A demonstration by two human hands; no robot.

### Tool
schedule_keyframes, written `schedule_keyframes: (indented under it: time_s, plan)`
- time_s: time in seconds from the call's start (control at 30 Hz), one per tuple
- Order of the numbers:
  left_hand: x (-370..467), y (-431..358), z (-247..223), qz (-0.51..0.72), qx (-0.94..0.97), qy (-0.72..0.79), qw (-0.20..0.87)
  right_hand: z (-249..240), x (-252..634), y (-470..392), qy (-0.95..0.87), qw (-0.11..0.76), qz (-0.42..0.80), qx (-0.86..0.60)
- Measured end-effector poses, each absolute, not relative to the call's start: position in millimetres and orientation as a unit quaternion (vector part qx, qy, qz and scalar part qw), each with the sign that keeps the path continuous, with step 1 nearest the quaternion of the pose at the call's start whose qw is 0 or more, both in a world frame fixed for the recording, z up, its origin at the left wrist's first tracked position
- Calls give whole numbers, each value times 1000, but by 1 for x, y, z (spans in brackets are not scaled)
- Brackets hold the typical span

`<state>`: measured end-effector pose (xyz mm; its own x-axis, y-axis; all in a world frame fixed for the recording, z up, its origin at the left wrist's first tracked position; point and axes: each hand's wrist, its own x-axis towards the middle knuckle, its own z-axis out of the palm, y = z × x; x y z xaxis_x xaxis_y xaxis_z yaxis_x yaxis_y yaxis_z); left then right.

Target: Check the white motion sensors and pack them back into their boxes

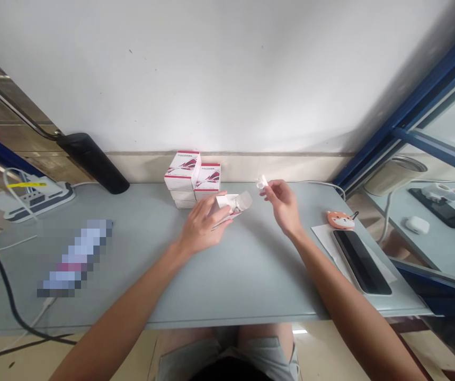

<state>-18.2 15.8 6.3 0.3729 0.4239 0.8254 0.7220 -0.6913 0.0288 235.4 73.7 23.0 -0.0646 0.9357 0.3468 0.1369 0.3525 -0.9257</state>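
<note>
My left hand [203,226] is wrapped round a small white carton [222,202], tilted with its flap open toward the right. Some whitish contents show in its mouth, too small to make out. To the right of the carton, my right hand [282,203] pinches a small white plastic piece [261,182] between thumb and fingers, raised above the table. Just behind my left hand stand stacked white boxes [183,170] with red printing, and another such box [208,177] sits beside them.
On the grey table [247,286] a blurred-out phone-like screen [77,259] lies left, near a power strip [40,198] with cables. A black cylinder [94,161] leans at the back left. At right are a dark phone [362,262], an orange animal-faced case [340,219] and a blue-framed mirror [429,132].
</note>
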Motion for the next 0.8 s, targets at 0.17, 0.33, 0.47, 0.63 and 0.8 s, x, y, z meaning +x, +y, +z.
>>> schedule_keyframes:
  time_s: [0.17, 0.33, 0.47, 0.63, 0.8]
  plan:
    - [-15, 18, 3, -438, -802, -364, 183, 1, 248, 90, -713, 344, 240, -562]
    - [-11, 17, 7, -431, -808, -360, 179, -6, 242, 91, -740, 352, 188, -542]
    - [-10, 17, 9, -410, -813, -375, 173, 13, 242, 80, -745, 468, 100, -464]
    - [-8, 18, 9, -405, -813, -372, 189, 25, 236, 64, -849, 432, 25, -304]
    - [-4, 17, 10, -403, -818, -364, 190, 11, 227, 64, -883, 357, 33, -302]
